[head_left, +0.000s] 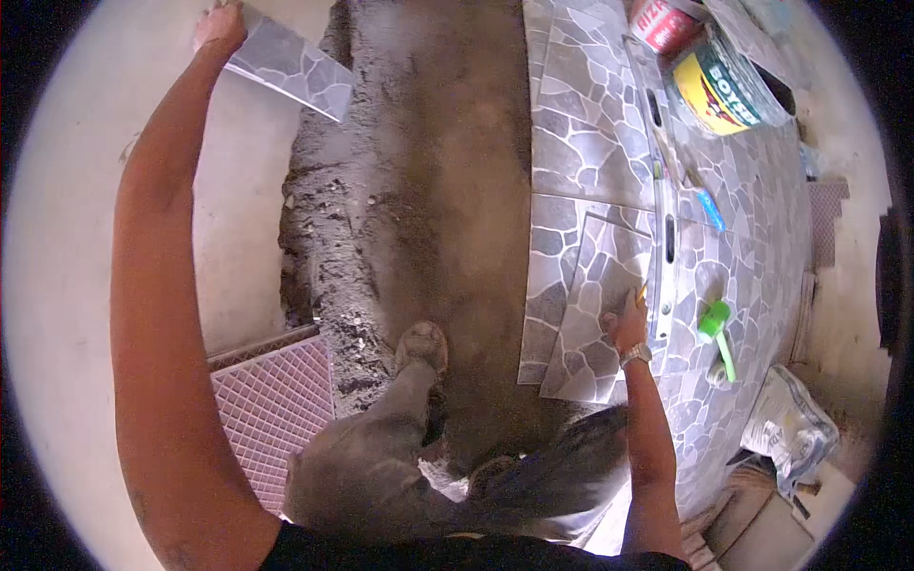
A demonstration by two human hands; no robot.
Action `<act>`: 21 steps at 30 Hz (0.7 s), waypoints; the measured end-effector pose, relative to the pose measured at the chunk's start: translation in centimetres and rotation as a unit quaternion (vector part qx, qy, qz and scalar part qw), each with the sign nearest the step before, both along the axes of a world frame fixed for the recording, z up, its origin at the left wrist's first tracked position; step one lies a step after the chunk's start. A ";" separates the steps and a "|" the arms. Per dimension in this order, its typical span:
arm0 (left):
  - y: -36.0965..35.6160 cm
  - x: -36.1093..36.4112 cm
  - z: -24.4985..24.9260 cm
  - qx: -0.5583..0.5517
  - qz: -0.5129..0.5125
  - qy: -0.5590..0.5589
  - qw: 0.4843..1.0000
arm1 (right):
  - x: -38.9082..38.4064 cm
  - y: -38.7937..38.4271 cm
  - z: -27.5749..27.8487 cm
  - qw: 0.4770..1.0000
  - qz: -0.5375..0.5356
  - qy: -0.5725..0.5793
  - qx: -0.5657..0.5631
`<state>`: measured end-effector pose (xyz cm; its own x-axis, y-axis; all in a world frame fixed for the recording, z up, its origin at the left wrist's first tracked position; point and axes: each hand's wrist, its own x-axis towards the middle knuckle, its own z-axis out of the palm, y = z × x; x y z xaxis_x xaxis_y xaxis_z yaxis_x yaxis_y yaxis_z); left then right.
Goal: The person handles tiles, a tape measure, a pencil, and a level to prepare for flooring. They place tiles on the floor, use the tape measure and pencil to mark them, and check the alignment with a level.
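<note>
Head view: stone-pattern floor (728, 276) lay R of the dark bare strip (476, 190). Labeled bucket (719, 90) stood at upper R. Loose tile (581, 333) lay askew on floor tiling, R hand (626, 326) on it, fingers closed w/ slim yellow item (642, 294). Cut tile (300, 71), upper L, was gripped at its end by L hand (219, 27). Level (665, 285) ran just beside loose tile; green mallet (714, 321) lay farther R.

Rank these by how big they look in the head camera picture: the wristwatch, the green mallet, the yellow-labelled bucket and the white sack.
Largest: yellow-labelled bucket and white sack, too alike to rank
Next: green mallet
Smallest: wristwatch
</note>
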<state>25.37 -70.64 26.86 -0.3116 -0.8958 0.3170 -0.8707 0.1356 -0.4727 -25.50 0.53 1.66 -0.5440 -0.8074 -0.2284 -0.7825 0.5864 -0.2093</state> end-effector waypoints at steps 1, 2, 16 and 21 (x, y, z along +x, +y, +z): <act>-0.8 0.6 -0.9 0.009 -0.002 -0.019 1.000 | -0.3 0.2 -0.8 1.000 0.007 0.002 -0.006; -1.9 1.9 -1.7 0.019 -0.019 0.007 1.000 | -0.5 0.3 -1.5 1.000 0.014 0.004 -0.010; 44.5 -19.3 -18.7 0.449 -0.282 0.450 0.718 | -1.4 1.4 -0.1 0.997 0.003 -0.018 -0.079; 59.6 -24.3 -25.1 0.696 -0.226 0.417 0.539 | -3.7 3.7 -2.0 0.999 -0.031 -0.017 -0.033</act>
